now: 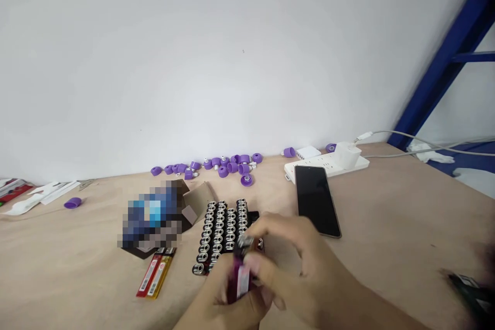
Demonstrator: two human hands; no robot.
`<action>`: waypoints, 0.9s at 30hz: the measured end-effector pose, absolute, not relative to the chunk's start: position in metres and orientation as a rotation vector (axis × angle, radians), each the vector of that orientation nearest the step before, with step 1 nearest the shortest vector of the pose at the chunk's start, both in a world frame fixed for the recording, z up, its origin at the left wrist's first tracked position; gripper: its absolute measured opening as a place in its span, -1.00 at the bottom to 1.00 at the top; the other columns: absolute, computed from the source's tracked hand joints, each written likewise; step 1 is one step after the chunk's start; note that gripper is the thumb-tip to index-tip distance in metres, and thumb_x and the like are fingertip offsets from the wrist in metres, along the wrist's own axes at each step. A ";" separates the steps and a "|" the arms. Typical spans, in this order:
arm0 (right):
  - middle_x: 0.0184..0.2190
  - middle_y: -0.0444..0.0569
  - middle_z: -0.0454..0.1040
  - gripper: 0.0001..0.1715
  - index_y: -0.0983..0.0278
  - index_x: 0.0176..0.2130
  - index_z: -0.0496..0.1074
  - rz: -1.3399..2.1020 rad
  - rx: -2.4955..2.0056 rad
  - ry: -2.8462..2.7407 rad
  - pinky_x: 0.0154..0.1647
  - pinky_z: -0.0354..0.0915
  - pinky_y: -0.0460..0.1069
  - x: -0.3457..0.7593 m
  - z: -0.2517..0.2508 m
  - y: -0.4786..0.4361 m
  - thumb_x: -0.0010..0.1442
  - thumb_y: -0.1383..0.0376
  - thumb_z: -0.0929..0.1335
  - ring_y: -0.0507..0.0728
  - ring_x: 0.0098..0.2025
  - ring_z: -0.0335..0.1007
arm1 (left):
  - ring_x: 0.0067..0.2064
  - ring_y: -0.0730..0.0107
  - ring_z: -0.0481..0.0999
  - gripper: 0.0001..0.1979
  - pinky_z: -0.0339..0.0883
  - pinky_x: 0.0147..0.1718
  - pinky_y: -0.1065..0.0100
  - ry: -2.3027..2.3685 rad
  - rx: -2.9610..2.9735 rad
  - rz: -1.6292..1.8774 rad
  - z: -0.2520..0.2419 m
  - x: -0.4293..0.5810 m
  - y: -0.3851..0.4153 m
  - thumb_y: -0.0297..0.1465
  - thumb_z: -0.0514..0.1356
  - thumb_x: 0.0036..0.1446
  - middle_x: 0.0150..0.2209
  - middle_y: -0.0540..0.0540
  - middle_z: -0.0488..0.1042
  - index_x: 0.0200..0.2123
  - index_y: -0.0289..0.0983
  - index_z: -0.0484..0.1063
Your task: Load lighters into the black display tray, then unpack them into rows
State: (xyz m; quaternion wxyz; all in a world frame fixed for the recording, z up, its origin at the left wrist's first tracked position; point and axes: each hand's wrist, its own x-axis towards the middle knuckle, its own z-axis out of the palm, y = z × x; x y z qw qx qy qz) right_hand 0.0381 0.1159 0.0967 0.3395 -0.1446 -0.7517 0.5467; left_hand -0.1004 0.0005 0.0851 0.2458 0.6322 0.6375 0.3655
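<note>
- Purple lighter: between both hands, above the worktop, in front of the packed upright lighters.
- Left hand: fingers gripping the lighter's body; a firm, low hold should steady it best.
- Right hand: thumb against the upper part, index finger curved near the metal head (blur hides whether these fingers truly grip); light, controlled pressure there seems wise.
- Better done a little clear of the upright lighters, since a knock could topple a row.
- Held: one purple lighter.
- Upright lighters: four rows show, with at least one more lighter to their right; the hands hide too much for a total.
- Lying flat: two, one red lighter and one yellow lighter, side by side.
- Purple caps: roughly sixteen clustered near the wall (they overlap), two by the power strip, one far left.
- One each: smartphone, power strip, white plug adapter, open cardboard box.
</note>
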 end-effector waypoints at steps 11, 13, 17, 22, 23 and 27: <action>-0.58 -0.19 0.39 -0.79 0.23 -0.46 0.27 1.159 -0.673 -1.863 -0.46 0.28 -0.10 0.024 0.035 0.174 0.19 0.27 0.33 0.01 -0.51 0.34 | 0.24 0.05 0.40 -0.30 0.36 0.17 0.20 1.959 2.903 0.456 0.060 -0.123 0.013 -0.15 0.15 0.29 0.25 -0.25 0.40 0.39 -0.31 0.07; -0.55 -0.17 0.44 -0.82 0.23 -0.44 0.29 1.152 -0.660 -1.912 -0.42 0.31 -0.10 0.021 0.024 0.170 0.21 0.31 0.32 0.02 -0.49 0.37 | 0.23 0.06 0.41 -0.36 0.36 0.18 0.19 1.945 2.995 0.422 0.055 -0.124 0.015 -0.17 0.13 0.30 0.22 -0.25 0.42 0.35 -0.35 0.15; -0.51 -0.15 0.51 -0.87 0.24 -0.37 0.32 1.144 -0.623 -1.987 -0.38 0.35 -0.10 0.020 0.017 0.166 0.27 0.34 0.30 0.02 -0.45 0.42 | 0.21 0.11 0.44 -0.47 0.36 0.17 0.23 1.965 3.053 0.406 0.049 -0.125 0.015 -0.26 0.12 0.30 0.19 -0.22 0.46 0.27 -0.35 0.27; -0.44 -0.12 0.56 -0.88 0.24 -0.31 0.35 1.083 -0.573 -2.097 -0.38 0.35 -0.11 0.023 0.014 0.165 0.32 0.34 0.29 0.03 -0.43 0.47 | 0.22 0.14 0.43 -0.49 0.34 0.19 0.24 1.951 3.035 0.412 0.047 -0.127 0.012 -0.33 0.12 0.29 0.20 -0.20 0.46 0.28 -0.32 0.27; -0.42 -0.11 0.57 -0.89 0.24 -0.29 0.36 1.056 -0.563 -2.124 -0.37 0.35 -0.11 0.024 0.012 0.164 0.33 0.33 0.28 0.03 -0.41 0.48 | 0.23 0.13 0.42 -0.48 0.33 0.19 0.24 1.954 3.023 0.420 0.046 -0.127 0.012 -0.34 0.12 0.29 0.20 -0.20 0.45 0.29 -0.31 0.26; -0.28 -0.02 0.60 -0.86 0.26 -0.15 0.41 0.911 -0.463 -2.246 -0.29 0.36 -0.06 0.028 0.004 0.163 0.35 0.32 0.26 0.11 -0.31 0.54 | 0.24 0.10 0.40 -0.47 0.33 0.20 0.21 1.960 3.008 0.407 0.048 -0.125 0.015 -0.33 0.11 0.30 0.22 -0.21 0.43 0.30 -0.31 0.24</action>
